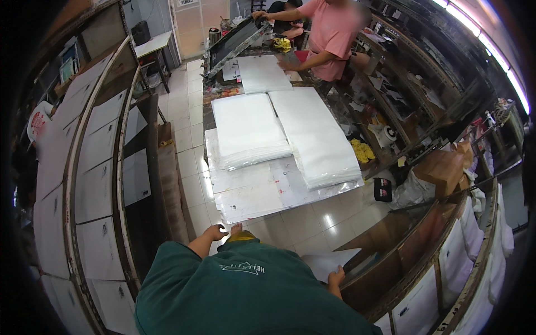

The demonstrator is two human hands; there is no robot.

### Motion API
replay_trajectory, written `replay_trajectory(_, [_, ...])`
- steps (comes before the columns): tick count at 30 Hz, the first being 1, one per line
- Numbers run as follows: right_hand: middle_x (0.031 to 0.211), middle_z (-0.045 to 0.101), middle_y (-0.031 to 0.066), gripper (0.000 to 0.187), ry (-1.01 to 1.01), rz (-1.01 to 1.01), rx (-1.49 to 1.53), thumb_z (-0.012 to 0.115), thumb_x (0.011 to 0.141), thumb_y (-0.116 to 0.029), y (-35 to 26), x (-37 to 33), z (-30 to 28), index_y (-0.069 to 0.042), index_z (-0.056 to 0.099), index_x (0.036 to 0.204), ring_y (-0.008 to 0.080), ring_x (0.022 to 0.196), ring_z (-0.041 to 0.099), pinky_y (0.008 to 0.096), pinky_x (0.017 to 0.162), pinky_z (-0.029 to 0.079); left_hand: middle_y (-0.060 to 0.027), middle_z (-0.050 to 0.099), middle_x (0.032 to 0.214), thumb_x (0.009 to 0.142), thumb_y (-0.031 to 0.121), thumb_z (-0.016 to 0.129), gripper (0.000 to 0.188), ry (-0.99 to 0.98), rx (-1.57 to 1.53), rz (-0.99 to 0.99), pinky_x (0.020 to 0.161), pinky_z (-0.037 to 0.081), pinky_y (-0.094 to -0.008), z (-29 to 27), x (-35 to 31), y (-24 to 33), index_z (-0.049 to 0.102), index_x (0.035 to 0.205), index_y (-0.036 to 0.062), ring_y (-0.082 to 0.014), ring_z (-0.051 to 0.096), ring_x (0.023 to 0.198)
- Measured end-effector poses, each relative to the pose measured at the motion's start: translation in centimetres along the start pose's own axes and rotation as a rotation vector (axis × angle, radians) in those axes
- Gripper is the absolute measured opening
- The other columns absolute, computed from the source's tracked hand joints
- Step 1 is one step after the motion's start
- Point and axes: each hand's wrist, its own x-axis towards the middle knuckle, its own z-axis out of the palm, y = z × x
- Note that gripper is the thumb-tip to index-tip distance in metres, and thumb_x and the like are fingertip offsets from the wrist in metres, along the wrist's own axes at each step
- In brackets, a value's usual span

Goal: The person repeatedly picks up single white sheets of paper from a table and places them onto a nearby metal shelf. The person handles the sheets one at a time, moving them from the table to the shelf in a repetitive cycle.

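My right hand (336,277) is closed on the edge of a white sheet (326,263), which hangs low beside the rack at my right. My left hand (215,232) is in front of my body, near the close edge of the table. Its fingers are loosely curved and apart, with nothing visible between them. On the table are two stacks of white sheets, a left stack (248,128) and a longer right stack (312,131), both beyond my reach at this moment.
Across the table, a person in a pink shirt (330,30) holds up a dark screen frame (237,44) beside a white sheet (263,73). Racks with sheets, a left rack (117,167) and a right rack (402,268), flank me. A cardboard box (441,170) stands at right.
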Motion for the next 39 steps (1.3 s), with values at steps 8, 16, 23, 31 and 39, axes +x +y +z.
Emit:
replay_trajectory(8, [0.11, 0.055, 0.026, 0.049, -0.037, 0.019, -0.058, 0.047, 0.066, 0.005, -3.4, 0.5, -2.5, 0.003, 0.054, 0.114, 0.0392, 0.106, 0.051, 0.0408, 0.093, 0.039, -0.019, 0.059, 0.108, 0.069, 0.05, 0.063, 0.062, 0.027, -0.069, -0.025, 0.088, 0.044, -0.0356, 0.8, 0.2, 1.1, 0.058, 0.111, 0.0053, -0.0312, 0.056, 0.101])
replay_trajectory(16, [0.103, 0.06, 0.0193, 0.045, 0.092, -0.015, 0.102, 0.052, 0.064, 0.001, -0.7, 4.8, 0.0, -0.01, 0.061, 0.108, 0.0356, 0.098, 0.055, 0.0405, 0.085, 0.044, -0.0179, 0.06, 0.104, 0.072, 0.041, 0.067, 0.055, 0.122, -0.075, 0.195, 0.081, 0.046, -0.0362, 5.6, 4.8, -5.3, 0.057, 0.108, 0.0009, -0.0295, 0.058, 0.097])
replay_trajectory(23, [0.109, 0.058, 0.017, 0.044, 0.068, 0.061, 0.077, 0.048, 0.07, -0.001, -3.0, 4.3, -1.4, -0.011, 0.06, 0.11, 0.0343, 0.103, 0.053, 0.0391, 0.089, 0.043, -0.0139, 0.063, 0.098, 0.075, 0.036, 0.066, 0.047, -0.115, 0.08, 0.268, 0.076, 0.047, -0.0342, 5.8, 9.7, 3.7, 0.059, 0.105, 0.0, -0.0237, 0.059, 0.09])
replay_trajectory(31, [0.113, 0.057, 0.0155, 0.045, 0.105, 0.095, 0.187, 0.047, 0.069, 0.0, -1.3, -0.3, -3.7, -0.01, 0.059, 0.112, 0.0311, 0.106, 0.052, 0.0378, 0.09, 0.042, -0.0121, 0.063, 0.097, 0.077, 0.033, 0.065, 0.043, -0.484, 0.039, 0.44, 0.075, 0.047, -0.0329, 5.3, 7.3, 16.6, 0.06, 0.104, -0.0002, -0.0208, 0.059, 0.088])
replay_trajectory(39, [0.114, 0.056, 0.015, 0.044, 0.122, 0.123, 0.256, 0.048, 0.068, -0.001, -2.4, -1.5, -2.9, -0.009, 0.059, 0.111, 0.0316, 0.106, 0.053, 0.0365, 0.089, 0.043, -0.0102, 0.063, 0.096, 0.078, 0.03, 0.064, 0.039, -0.821, 0.013, 0.478, 0.073, 0.047, -0.0316, 3.2, 3.9, 20.8, 0.06, 0.103, -0.0004, -0.0179, 0.059, 0.086])
